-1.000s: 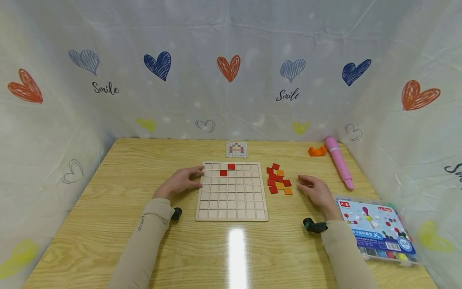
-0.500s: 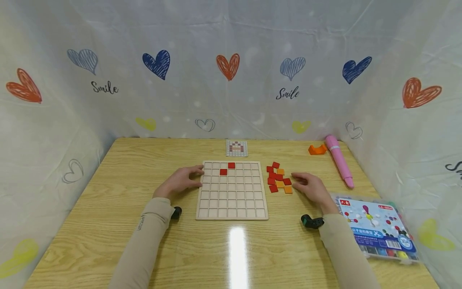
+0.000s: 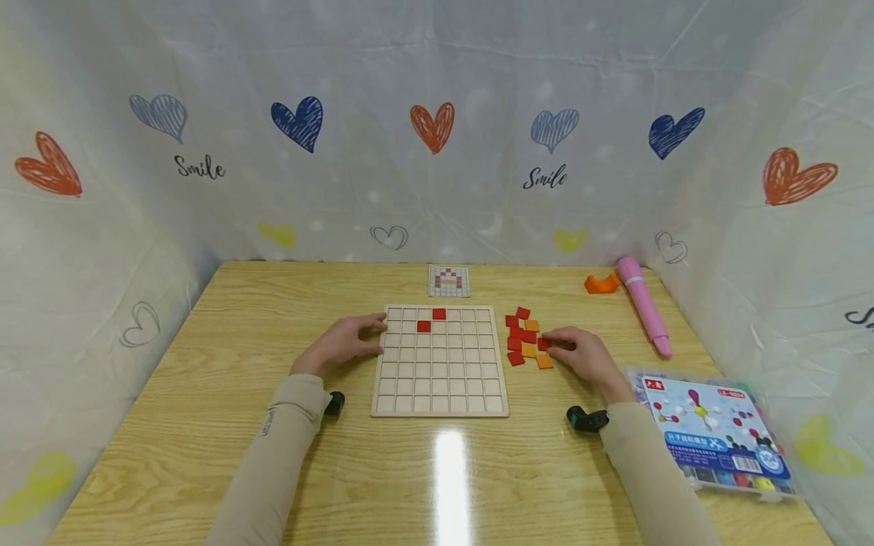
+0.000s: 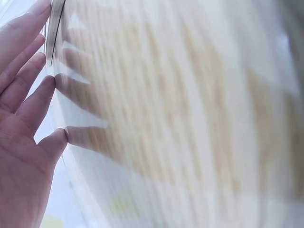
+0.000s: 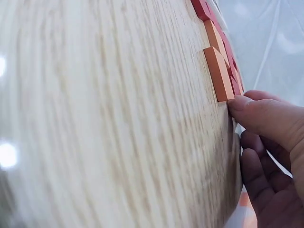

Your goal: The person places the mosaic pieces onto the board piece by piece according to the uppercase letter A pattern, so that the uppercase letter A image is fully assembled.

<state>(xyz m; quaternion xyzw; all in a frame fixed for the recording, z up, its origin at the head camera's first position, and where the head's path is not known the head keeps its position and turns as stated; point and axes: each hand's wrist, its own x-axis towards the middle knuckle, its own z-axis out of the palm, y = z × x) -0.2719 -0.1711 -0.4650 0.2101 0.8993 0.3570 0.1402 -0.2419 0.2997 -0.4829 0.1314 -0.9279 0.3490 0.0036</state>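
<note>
A wooden grid board [image 3: 440, 371] lies mid-table with two red tiles [image 3: 439, 313] in its upper cells. My left hand [image 3: 341, 345] touches the board's left edge with fingers spread; in the left wrist view the fingertips of that hand [image 4: 28, 128] rest on the tabletop by the edge of the board [image 4: 56, 33]. Right of the board is a loose group of red and orange tiles [image 3: 529, 350]. At its right side my right hand [image 3: 583, 356] pinches a red tile [image 3: 543, 344] between thumb and finger. In the right wrist view the thumb of this hand [image 5: 270, 128] is beside an orange tile [image 5: 219, 76].
A small pattern card [image 3: 448, 281] lies behind the board. An orange curved piece [image 3: 602, 284] and a pink cylinder [image 3: 644, 307] lie at the back right. A plastic case with a printed cover [image 3: 717, 428] stands at the right, close to my right forearm.
My right hand has moved left to the tile group, and its thumb and finger have closed around the red tile at the right side. The left hand has stayed at the board's edge.
</note>
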